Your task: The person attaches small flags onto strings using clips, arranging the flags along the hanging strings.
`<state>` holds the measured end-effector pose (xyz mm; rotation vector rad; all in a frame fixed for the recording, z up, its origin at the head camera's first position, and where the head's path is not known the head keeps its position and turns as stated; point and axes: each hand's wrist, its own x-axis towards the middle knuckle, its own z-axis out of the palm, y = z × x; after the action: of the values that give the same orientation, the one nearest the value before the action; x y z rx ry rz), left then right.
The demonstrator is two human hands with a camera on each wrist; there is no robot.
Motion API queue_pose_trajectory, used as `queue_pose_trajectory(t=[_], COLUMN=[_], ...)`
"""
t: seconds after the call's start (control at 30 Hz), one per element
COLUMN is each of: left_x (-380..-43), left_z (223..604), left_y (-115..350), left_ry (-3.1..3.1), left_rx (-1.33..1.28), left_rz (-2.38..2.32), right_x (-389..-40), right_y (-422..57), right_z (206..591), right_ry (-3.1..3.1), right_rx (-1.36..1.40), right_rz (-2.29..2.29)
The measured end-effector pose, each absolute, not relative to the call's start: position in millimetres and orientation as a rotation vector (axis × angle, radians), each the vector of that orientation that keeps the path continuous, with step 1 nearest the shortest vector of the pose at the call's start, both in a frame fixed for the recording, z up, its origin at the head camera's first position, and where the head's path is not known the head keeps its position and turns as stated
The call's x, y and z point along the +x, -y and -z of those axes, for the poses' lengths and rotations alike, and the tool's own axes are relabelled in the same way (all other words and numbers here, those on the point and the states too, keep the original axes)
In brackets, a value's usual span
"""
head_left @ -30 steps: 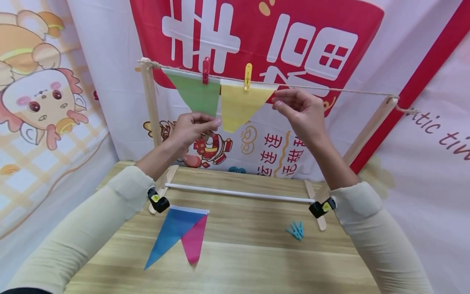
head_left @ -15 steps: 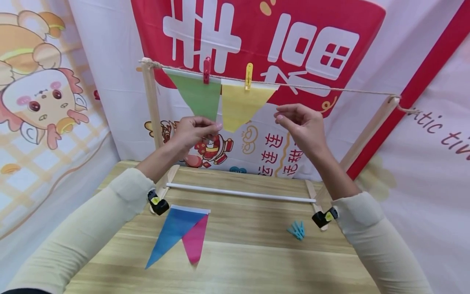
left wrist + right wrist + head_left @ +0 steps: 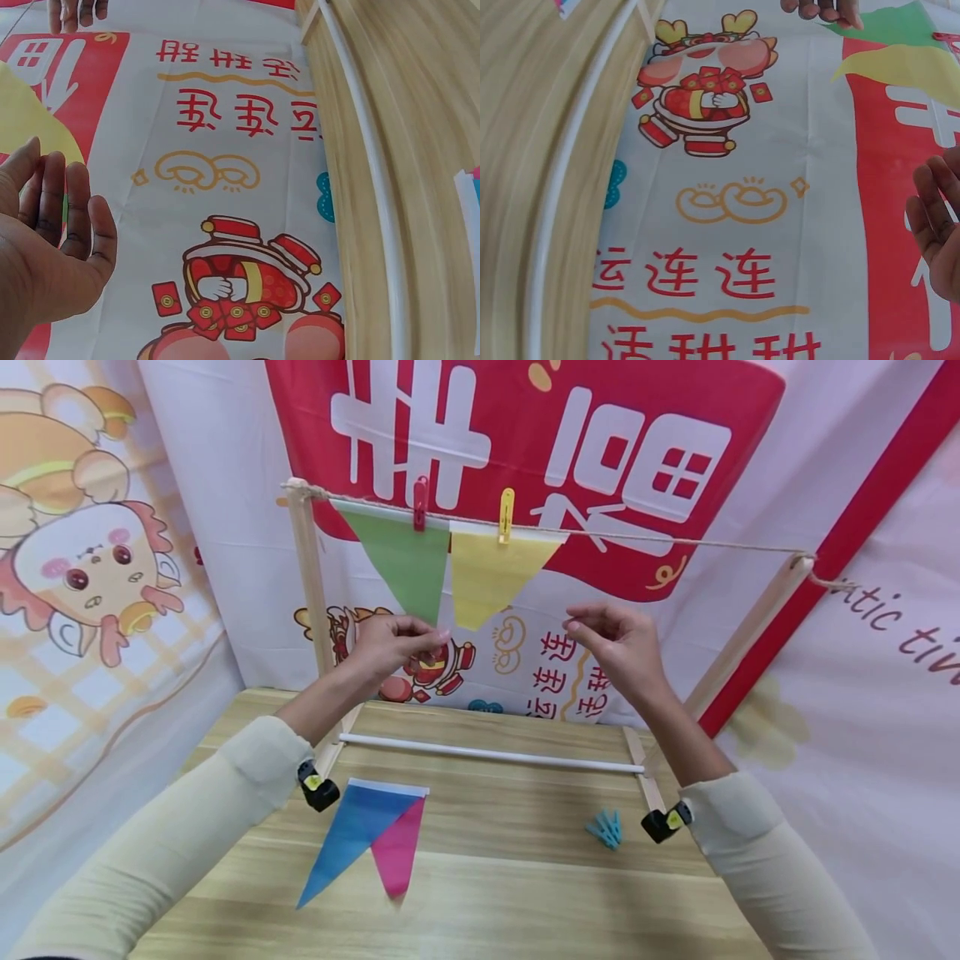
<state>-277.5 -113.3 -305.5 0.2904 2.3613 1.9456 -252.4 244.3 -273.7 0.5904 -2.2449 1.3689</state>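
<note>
Below the string, my left hand (image 3: 393, 647) hovers with loosely bent fingers, overlapping the tip of a green pennant (image 3: 412, 560) in the head view. The left wrist view shows that hand's palm (image 3: 52, 262) with nothing in it. To the right, my right hand (image 3: 622, 647) hangs in the air, fingers relaxed and holding nothing. Between the hands is a yellow pennant (image 3: 498, 577), fixed to the string (image 3: 637, 537) by a yellow clothespin (image 3: 507, 517). A red clothespin (image 3: 421, 503) holds the green pennant.
Two wooden posts (image 3: 306, 560) carry the string, with a white rod (image 3: 487, 753) joining them low down. On the table (image 3: 525, 902) lie a blue pennant (image 3: 356, 835), a pink one (image 3: 397, 852) partly under it, and several light-blue clothespins (image 3: 606, 829). A printed cloth (image 3: 517, 685) hangs behind.
My right hand has moved down from the yellow pennant's right corner. The left hand has also sunk, down along the green pennant's tip. Both pennants stay on the string.
</note>
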Motion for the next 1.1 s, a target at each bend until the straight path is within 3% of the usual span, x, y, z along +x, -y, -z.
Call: queue_pose_trajectory(t=[1.1], left_x=[-274], left_z=[351], left_y=[123], left_ry=[-2.358], left_rx=[0.308], left_rz=[-1.806], right_x=[-242], right_y=[-269], right_z=[319], right_ry=[2.390], right_rx=[0.494], right_rz=[-1.356])
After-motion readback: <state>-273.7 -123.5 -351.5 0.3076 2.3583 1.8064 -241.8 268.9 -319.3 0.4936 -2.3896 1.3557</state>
